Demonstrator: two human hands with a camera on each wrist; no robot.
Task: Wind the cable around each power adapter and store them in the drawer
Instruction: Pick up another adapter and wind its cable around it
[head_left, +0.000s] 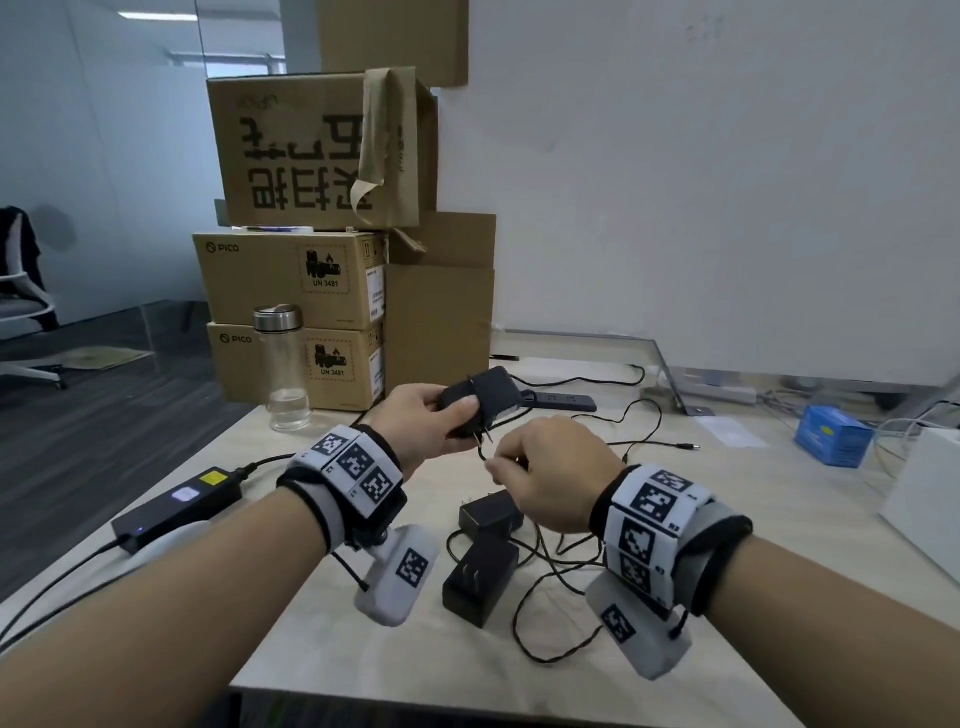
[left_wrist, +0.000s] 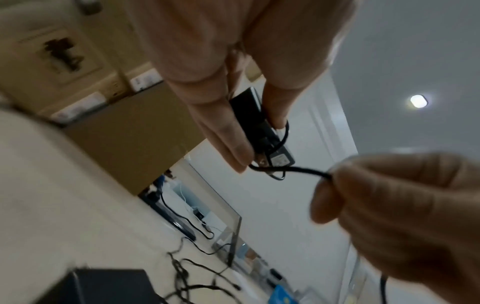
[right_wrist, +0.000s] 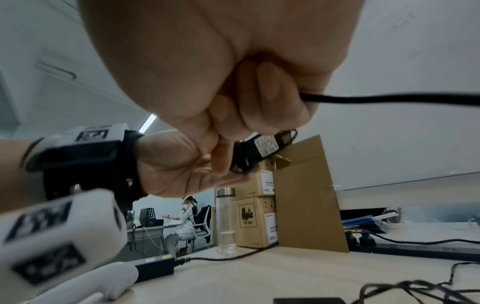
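My left hand (head_left: 426, 421) grips a black power adapter (head_left: 485, 397) above the table, thumb across its side; a loop of its thin black cable (left_wrist: 293, 170) wraps round the body. My right hand (head_left: 550, 478) pinches that cable just below and right of the adapter. The left wrist view shows the adapter (left_wrist: 262, 131) between my fingers, and the right wrist view shows the cable (right_wrist: 389, 98) leaving my curled fingers. Two more black adapters (head_left: 491, 512) (head_left: 480, 579) lie on the table under my hands amid tangled cables (head_left: 561, 587). No drawer is in view.
Stacked cardboard boxes (head_left: 296, 322) and a clear bottle (head_left: 283, 369) stand at the back left. A long black power brick (head_left: 179, 506) lies at the left edge. A power strip (head_left: 563, 400), a blue box (head_left: 834, 434) and a white box (head_left: 930, 499) sit to the right.
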